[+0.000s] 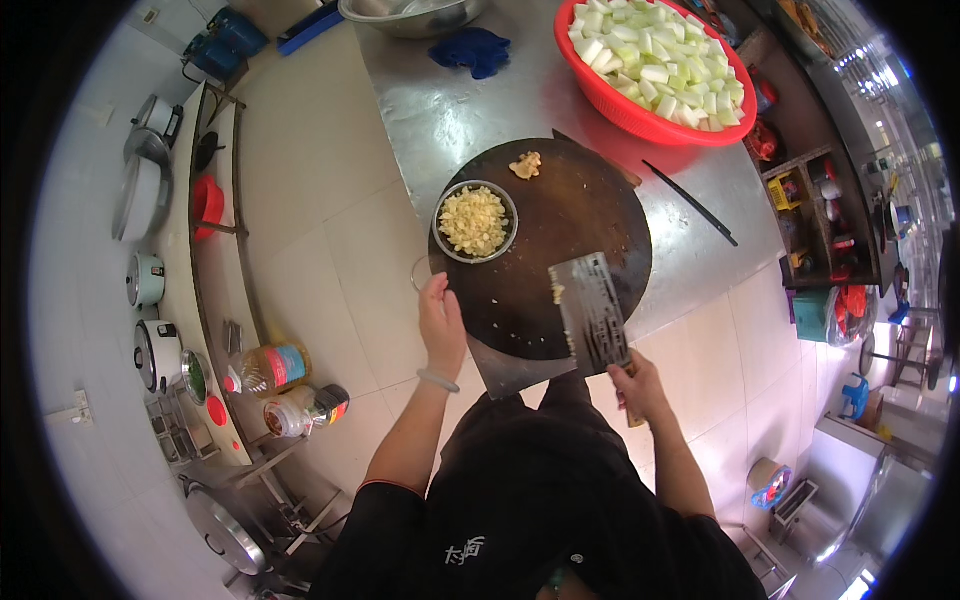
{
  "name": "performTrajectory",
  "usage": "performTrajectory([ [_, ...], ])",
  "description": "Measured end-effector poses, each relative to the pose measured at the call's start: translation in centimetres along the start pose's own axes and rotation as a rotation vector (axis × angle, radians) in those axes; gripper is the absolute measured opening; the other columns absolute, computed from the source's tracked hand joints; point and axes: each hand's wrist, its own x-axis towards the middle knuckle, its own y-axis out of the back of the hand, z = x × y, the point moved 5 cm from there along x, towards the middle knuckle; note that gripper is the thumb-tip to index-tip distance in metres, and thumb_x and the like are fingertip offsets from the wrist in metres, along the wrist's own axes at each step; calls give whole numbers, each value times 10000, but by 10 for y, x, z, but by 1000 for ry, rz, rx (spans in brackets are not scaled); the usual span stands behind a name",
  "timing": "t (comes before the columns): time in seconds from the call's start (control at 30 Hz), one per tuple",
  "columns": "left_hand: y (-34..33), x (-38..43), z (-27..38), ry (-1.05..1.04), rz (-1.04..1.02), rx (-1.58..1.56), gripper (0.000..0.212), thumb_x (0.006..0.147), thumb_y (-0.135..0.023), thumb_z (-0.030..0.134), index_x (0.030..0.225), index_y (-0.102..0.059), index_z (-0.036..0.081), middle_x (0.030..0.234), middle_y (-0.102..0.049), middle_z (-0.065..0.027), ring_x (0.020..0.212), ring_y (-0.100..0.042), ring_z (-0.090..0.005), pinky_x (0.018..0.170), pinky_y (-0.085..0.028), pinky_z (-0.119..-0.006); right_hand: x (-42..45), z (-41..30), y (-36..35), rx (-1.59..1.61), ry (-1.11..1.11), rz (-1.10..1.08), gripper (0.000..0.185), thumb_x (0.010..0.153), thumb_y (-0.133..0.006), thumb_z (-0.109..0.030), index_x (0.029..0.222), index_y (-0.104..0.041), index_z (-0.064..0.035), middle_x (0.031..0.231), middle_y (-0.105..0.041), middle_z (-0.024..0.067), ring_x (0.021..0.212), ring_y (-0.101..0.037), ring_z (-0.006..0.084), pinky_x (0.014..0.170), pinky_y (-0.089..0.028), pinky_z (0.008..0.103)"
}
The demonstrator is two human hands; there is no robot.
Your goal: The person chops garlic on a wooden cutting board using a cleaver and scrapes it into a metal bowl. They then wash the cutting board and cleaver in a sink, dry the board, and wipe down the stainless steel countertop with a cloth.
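Note:
My right hand (643, 390) grips the wooden handle of a cleaver (594, 311). The wide, wet-streaked blade is over the near right part of a round wooden chopping board (555, 225), with pale chopped bits along its left edge. My left hand (442, 326) is beside the board's near left rim, thumb and fingers slightly apart, close to a thin metal ring (417, 274). Whether it touches the rim is unclear. A steel bowl (516, 225) of chopped pale-yellow pieces, apparently garlic (472, 222), sits on the board's left side. Behind it lies a knob of ginger (526, 165).
A red plastic basket (600, 105) of cut pale-green vegetable chunks (660, 60) stands at the back right of the steel table (409, 112). Black chopsticks (690, 202) lie right of the board. Farther back are a blue cloth (471, 52) and a metal basin (412, 16).

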Motion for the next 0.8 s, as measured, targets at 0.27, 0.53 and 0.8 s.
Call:
performTrajectory([
  [0.27, -29, -30, 31, -138, -134, -8, 432, 1023, -437, 168, 1408, -419, -28, 1440, -464, -199, 1319, -454, -371, 1127, -352, -419, -6, 7, -67, -38, 38, -184, 166, 949, -650, -160, 973, -583, -10, 591, -531, 14, 440, -508, 95, 411, -435, 284],
  [0.53, -43, -37, 51, -172, -116, 22, 506, 993, -485, 145, 1452, -359, -26, 1482, -412, -214, 1347, -416, -397, 1136, -323, -446, -2, -16, -105, -45, 56, -285, 174, 953, -645, -159, 983, -570, -5, 604, -550, 25, 434, -511, 104, 404, -415, 289],
  [0.8, 3, 14, 120, -371, -250, -199, 536, 978, -573, 231, 1431, -410, -2, 1493, -397, -210, 1371, -398, -385, 1145, -302, -480, -14, -74, -82, 188, -6, -319, 119, 975, -586, -124, 969, -498, -45, 621, -499, 21, 453, -496, 113, 398, -439, 274],
])
